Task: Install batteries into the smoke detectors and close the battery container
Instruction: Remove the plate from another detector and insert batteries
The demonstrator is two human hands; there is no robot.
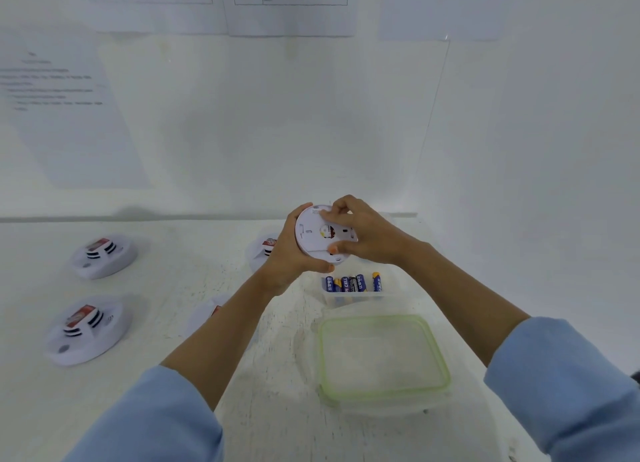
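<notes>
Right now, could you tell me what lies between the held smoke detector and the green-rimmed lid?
The open battery container with its batteries, seen in the head view.

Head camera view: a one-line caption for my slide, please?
Left hand and right hand hold a round white plastic smoke detector near a clear plastic box of blue batteries, green-rimmed lid off.
</notes>
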